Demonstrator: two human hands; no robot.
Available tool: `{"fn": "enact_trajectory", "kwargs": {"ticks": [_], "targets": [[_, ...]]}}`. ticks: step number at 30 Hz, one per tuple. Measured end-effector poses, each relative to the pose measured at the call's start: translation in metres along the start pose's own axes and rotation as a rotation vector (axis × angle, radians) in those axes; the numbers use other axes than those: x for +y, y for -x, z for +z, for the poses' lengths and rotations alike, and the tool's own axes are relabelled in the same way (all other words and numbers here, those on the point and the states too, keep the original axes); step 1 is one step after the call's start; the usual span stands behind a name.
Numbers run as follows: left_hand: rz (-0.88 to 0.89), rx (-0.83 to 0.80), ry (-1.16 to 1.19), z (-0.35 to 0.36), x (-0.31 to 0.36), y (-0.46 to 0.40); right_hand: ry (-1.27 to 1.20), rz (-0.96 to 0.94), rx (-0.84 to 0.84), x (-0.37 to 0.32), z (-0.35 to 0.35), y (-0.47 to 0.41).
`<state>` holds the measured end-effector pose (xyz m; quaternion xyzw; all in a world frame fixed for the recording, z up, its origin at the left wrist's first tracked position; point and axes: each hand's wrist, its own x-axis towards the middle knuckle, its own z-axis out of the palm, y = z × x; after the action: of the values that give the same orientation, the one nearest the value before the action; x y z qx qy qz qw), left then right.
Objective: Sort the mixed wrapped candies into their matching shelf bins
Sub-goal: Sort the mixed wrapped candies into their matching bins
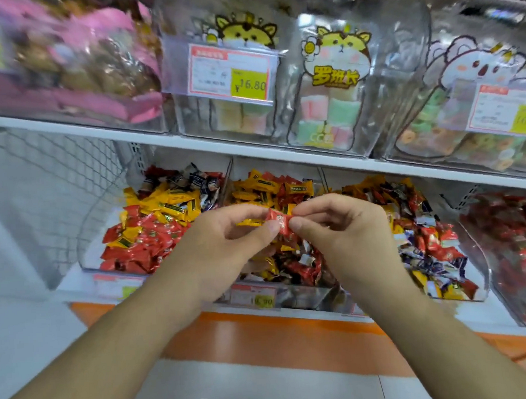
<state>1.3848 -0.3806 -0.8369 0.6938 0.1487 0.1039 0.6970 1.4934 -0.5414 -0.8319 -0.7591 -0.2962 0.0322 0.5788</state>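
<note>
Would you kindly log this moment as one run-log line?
step: sorting | left hand: pinches red candy | right hand: pinches same candy | position: above middle bin

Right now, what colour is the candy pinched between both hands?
Red wrapper with a white mark, on the candy; head view.

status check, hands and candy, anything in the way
Left hand and right hand both pinching one red candy. Held over middle bin. Nothing in the way.
</note>
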Motion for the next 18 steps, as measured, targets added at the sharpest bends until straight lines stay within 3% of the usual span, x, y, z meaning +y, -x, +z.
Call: {"fn": "enact_trajectory", "kwargs": {"ticks": [3,6,10,13,18], "targets": [[-0.024,0.005,0.135,-0.023,0.004,0.005,-0.098,0.024,-0.001,-0.009,0.030,-0.004],[0.035,0.075,0.102,-0.046,0.005,0.009,-0.126,0.030,-0.023,-0.016,0.060,-0.009],[0.113,0.251,-0.154,-0.082,0.005,0.009,-0.059,0.007,-0.112,-0.016,0.085,-0.011],[0.149,0.391,-0.504,-0.110,-0.006,0.002,0.004,0.003,-0.081,-0.009,0.088,-0.012],[0.119,0.315,-0.745,-0.109,-0.010,0.004,0.107,0.045,-0.076,0.001,0.067,-0.013]]}}
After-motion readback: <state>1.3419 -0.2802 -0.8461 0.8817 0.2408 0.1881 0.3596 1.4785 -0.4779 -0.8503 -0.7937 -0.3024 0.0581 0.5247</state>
